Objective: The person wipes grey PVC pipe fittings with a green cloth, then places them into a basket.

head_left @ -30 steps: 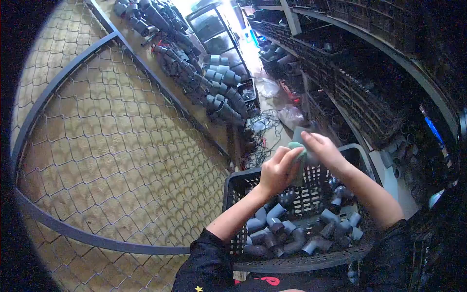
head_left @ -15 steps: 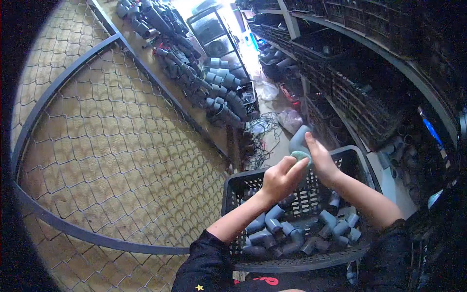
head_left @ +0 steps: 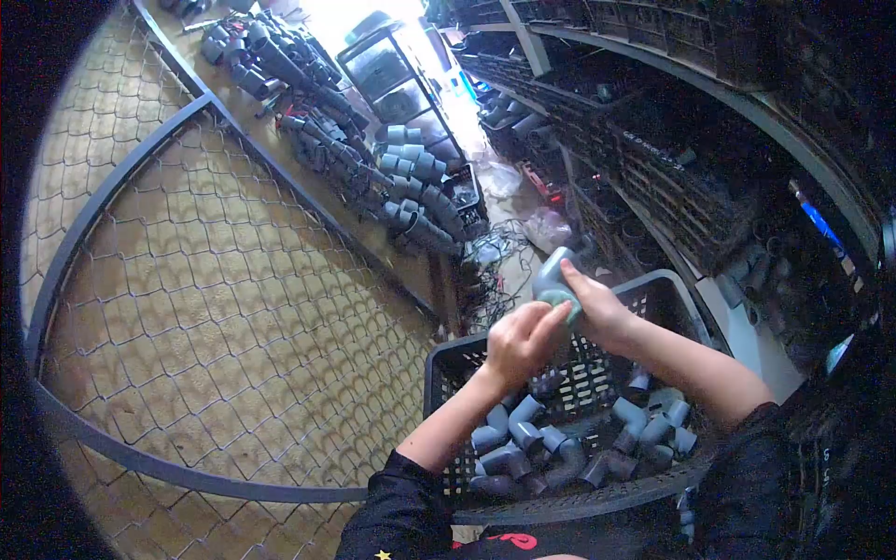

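My right hand (head_left: 605, 314) is wrapped round a grey plastic pipe elbow (head_left: 554, 269), thumb along its side, held up above the far part of the crate. Pinched in my left hand (head_left: 519, 345) is a pale green cloth (head_left: 564, 302), pressed at the elbow's lower end. Below both hands stands a black slotted plastic crate (head_left: 691, 308). Several loose grey pipe elbows (head_left: 566, 457) lie jumbled in its bottom, some pale and some darker.
A framed wire-mesh panel (head_left: 224, 308) spans the left side. Beyond it, grey pipe fittings (head_left: 411, 168) are heaped along the wall. Shelves with dark crates (head_left: 653, 159) run down the right. Plastic bags (head_left: 546, 227) and tangled strips (head_left: 495, 257) lie on the aisle floor.
Both hands have shifted slightly left in view with the elbow and cloth. The elbow is tilted a little differently, and the whole view has turned slightly.
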`<state>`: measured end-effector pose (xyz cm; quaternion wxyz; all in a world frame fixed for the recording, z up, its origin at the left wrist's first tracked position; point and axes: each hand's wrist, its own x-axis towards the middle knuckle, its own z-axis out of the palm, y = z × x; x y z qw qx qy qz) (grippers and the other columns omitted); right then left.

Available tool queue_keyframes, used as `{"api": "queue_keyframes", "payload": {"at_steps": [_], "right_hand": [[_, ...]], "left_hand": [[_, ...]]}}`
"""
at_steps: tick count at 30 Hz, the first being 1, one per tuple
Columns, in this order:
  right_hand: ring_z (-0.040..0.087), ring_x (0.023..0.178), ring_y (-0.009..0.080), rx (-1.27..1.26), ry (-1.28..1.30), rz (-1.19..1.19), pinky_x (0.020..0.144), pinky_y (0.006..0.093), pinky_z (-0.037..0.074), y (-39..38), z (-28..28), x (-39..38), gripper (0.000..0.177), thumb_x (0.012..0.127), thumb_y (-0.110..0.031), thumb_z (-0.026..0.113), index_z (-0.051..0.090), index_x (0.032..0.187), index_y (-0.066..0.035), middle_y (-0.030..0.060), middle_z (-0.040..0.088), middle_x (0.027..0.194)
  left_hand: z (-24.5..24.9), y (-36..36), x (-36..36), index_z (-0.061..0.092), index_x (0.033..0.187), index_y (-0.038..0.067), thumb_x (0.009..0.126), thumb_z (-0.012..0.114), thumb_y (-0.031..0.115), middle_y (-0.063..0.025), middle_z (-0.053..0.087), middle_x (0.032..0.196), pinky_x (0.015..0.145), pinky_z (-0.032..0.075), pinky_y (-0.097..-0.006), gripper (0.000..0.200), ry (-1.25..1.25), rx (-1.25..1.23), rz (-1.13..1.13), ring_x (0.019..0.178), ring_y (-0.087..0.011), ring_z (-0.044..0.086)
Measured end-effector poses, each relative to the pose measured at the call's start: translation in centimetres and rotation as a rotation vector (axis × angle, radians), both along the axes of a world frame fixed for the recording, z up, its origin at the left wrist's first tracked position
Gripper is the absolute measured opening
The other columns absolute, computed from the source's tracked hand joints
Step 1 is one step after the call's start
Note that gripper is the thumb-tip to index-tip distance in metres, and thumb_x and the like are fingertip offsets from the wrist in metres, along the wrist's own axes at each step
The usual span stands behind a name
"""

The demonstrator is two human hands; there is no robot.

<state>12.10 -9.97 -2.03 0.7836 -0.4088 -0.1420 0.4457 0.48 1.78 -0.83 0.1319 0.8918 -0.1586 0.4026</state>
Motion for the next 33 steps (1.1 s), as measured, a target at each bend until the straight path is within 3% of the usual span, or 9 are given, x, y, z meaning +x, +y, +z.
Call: {"api": "queue_keyframes", "payload": {"at_steps": [5, 8, 11, 15, 17, 21, 25, 29, 33], "right_hand": [[0.064, 0.091, 0.0173, 0.018, -0.016, 0.069, 0.081, 0.034, 0.052, -0.8, 1.5, 0.1, 0.046, 0.102, -0.048, 0.042, 0.053, 0.121, -0.007, 0.0076, 0.064, 0.103], [0.063, 0.098, 0.0193, 0.044, -0.035, 0.09, 0.088, 0.0361, 0.051, -0.6, 0.8, 0.9, 0.048, 0.102, -0.046, 0.04, 0.052, 0.121, -0.004, 0.0115, 0.063, 0.108], [0.065, 0.092, 0.0171, 0.063, 0.029, 0.102, 0.083, 0.034, 0.052, -0.5, 1.0, 0.3, 0.048, 0.101, -0.049, 0.042, 0.054, 0.118, -0.006, 0.0073, 0.065, 0.103], [0.066, 0.088, 0.017, -0.066, -0.029, 0.11, 0.077, 0.0348, 0.054, -1.4, 2.5, 0.6, 0.052, 0.1, -0.052, 0.043, 0.059, 0.116, -0.005, 0.0072, 0.067, 0.103], [0.067, 0.087, 0.0182, -0.087, -0.026, 0.084, 0.078, 0.0343, 0.054, -1.0, 1.8, 0.9, 0.055, 0.099, -0.052, 0.043, 0.059, 0.118, -0.003, 0.0084, 0.068, 0.103], [0.067, 0.091, 0.0202, -0.052, -0.007, 0.13, 0.08, 0.0355, 0.055, -0.8, 1.4, 1.1, 0.056, 0.098, -0.051, 0.049, 0.056, 0.118, 0.001, 0.0133, 0.068, 0.102], [0.067, 0.086, 0.0189, -0.096, -0.04, 0.052, 0.08, 0.034, 0.054, -1.3, 2.5, 0.5, 0.058, 0.098, -0.054, 0.047, 0.062, 0.115, 0.0, 0.0084, 0.069, 0.096], [0.063, 0.09, 0.0151, -0.081, -0.104, 0.074, 0.08, 0.0312, 0.052, -1.3, 0.9, 1.0, 0.053, 0.097, -0.05, 0.051, 0.061, 0.116, -0.001, 0.0071, 0.066, 0.101], [0.061, 0.097, 0.0133, 0.01, -0.216, -0.053, 0.088, 0.0299, 0.049, -0.6, 0.6, 0.7, 0.05, 0.099, -0.041, 0.054, 0.055, 0.126, 0.0, 0.0067, 0.063, 0.111]], "left_hand": [[0.8, 0.4, 0.0, 0.062, 0.117, 0.012, 0.08, 0.069, 0.006, -0.0129, 0.064, 0.092, 0.06, 0.055, -0.0388, 0.039, -0.034, -0.161, 0.159, 0.074, -0.0317, 0.067], [0.8, -0.7, -0.4, 0.066, 0.114, 0.013, 0.077, 0.071, 0.01, -0.0058, 0.062, 0.09, 0.058, 0.055, -0.0332, 0.038, -0.031, 0.091, 0.041, 0.071, -0.0215, 0.065], [0.3, 0.4, 0.2, 0.065, 0.118, 0.014, 0.076, 0.072, 0.013, -0.0041, 0.06, 0.087, 0.058, 0.054, -0.0323, 0.043, -0.121, 0.121, 0.061, 0.069, -0.0208, 0.064], [0.7, 1.2, 0.4, 0.062, 0.115, 0.01, 0.079, 0.069, 0.003, -0.0142, 0.063, 0.09, 0.059, 0.055, -0.0396, 0.038, -0.088, -0.141, 0.166, 0.072, -0.032, 0.066], [-0.3, 0.5, 0.3, 0.062, 0.115, 0.01, 0.078, 0.07, 0.002, -0.0136, 0.063, 0.091, 0.059, 0.055, -0.0386, 0.039, -0.089, -0.167, 0.108, 0.073, -0.031, 0.066], [-0.7, -0.2, 0.0, 0.065, 0.119, 0.014, 0.08, 0.068, 0.012, -0.0021, 0.058, 0.088, 0.058, 0.051, -0.0309, 0.04, -0.029, 0.241, -0.051, 0.068, -0.018, 0.062], [0.6, 0.8, 0.3, 0.069, 0.113, 0.013, 0.077, 0.069, 0.013, -0.002, 0.058, 0.085, 0.057, 0.05, -0.0306, 0.036, -0.224, 0.18, 0.078, 0.068, -0.0173, 0.061], [0.1, 1.0, 0.1, 0.069, 0.113, 0.009, 0.076, 0.069, 0.011, -0.0056, 0.06, 0.085, 0.057, 0.051, -0.033, 0.037, -0.196, 0.036, 0.129, 0.069, -0.0204, 0.062], [0.4, -1.1, -0.6, 0.069, 0.116, 0.016, 0.074, 0.069, 0.012, 0.0019, 0.054, 0.081, 0.054, 0.046, -0.0277, 0.042, -0.137, 0.337, 0.017, 0.063, -0.0121, 0.055]]}}
